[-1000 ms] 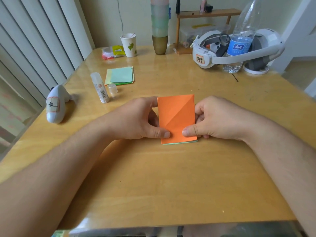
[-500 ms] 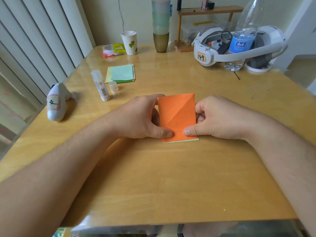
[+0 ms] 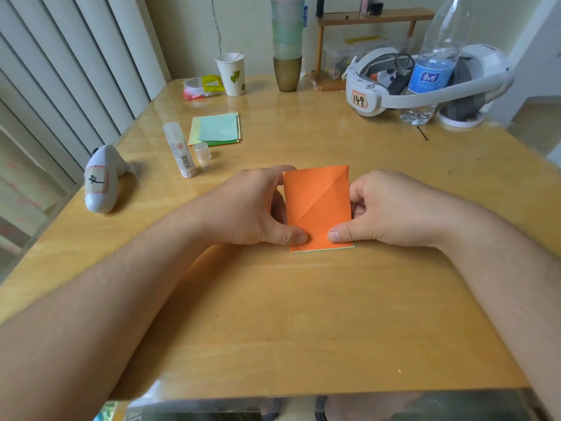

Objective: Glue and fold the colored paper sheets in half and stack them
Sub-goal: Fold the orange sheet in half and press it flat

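Note:
An orange folded paper (image 3: 318, 205) with a diagonal crease lies on the wooden table (image 3: 303, 314), a thin green edge showing beneath its near side. My left hand (image 3: 252, 208) holds its left edge, thumb pressing the near left corner. My right hand (image 3: 391, 208) holds the right edge, thumb on the near right corner. A stack of green and yellow paper sheets (image 3: 217, 132) lies farther back on the left. An uncapped glue stick (image 3: 179, 150) lies beside the stack, its clear cap (image 3: 202, 151) standing next to it.
A white controller (image 3: 101, 180) rests near the left edge. At the back stand a paper cup (image 3: 231, 74), stacked tumblers (image 3: 287, 44), a white headset (image 3: 425, 83), a water bottle (image 3: 431, 68), a wooden shelf (image 3: 373, 16) and a snack wrapper (image 3: 202, 86).
Both hands stay on the orange folded paper in the same grip. Only the camera view has shifted slightly.

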